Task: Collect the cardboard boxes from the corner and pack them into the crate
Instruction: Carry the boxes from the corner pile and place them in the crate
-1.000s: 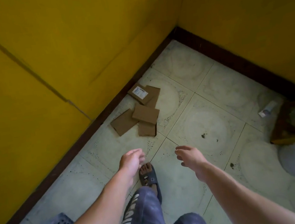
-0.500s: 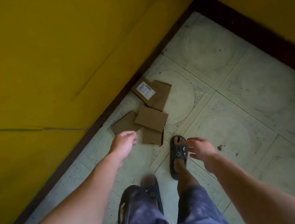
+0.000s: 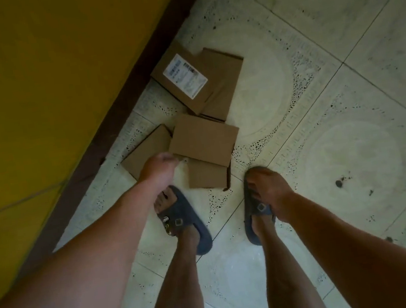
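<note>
Several flat brown cardboard boxes lie on the tiled floor against the dark skirting. The farthest, a box with a white label [image 3: 184,83], lies partly over a plain box [image 3: 225,80]. Nearer, a middle box [image 3: 202,140] overlaps a left box [image 3: 144,149] and a small near box [image 3: 205,177]. My left hand [image 3: 159,167] reaches down over the left box, with loosely curled fingertips at the middle box's near-left corner. My right hand [image 3: 266,186] hangs relaxed above my right foot and holds nothing. The crate is out of view.
A yellow wall [image 3: 30,86] with a dark brown skirting [image 3: 135,85] runs along the left. My feet in dark blue sandals [image 3: 182,219] stand just short of the boxes. Pale speckled floor tiles [image 3: 354,158] spread to the right.
I have stepped up to the boxes and bent lower, so they look much larger. My left hand moved forward to the middle box's corner. My right hand dropped over my right foot.
</note>
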Demonstrator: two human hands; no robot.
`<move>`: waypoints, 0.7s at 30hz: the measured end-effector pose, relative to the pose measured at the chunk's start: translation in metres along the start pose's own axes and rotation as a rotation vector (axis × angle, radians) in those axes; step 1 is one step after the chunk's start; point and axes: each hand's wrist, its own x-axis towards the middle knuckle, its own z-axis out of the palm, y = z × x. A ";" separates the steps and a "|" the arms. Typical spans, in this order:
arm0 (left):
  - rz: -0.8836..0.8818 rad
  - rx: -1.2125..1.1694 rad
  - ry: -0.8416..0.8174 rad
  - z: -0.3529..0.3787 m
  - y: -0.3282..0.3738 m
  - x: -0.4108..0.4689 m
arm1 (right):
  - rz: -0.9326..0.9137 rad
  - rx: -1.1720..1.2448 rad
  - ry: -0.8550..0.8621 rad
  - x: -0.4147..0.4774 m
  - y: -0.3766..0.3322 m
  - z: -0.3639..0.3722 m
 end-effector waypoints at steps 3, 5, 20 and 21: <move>0.026 0.066 -0.025 0.012 0.000 0.053 | 0.007 0.051 -0.004 0.022 -0.024 0.020; 0.038 0.080 -0.037 0.020 -0.002 0.085 | 0.002 0.057 0.014 0.045 -0.030 0.033; 0.032 -0.068 -0.043 0.038 -0.018 0.104 | -0.053 0.061 0.056 0.060 -0.031 0.035; 0.023 -0.089 -0.063 0.037 -0.019 0.089 | -0.057 0.062 0.066 0.046 -0.029 0.030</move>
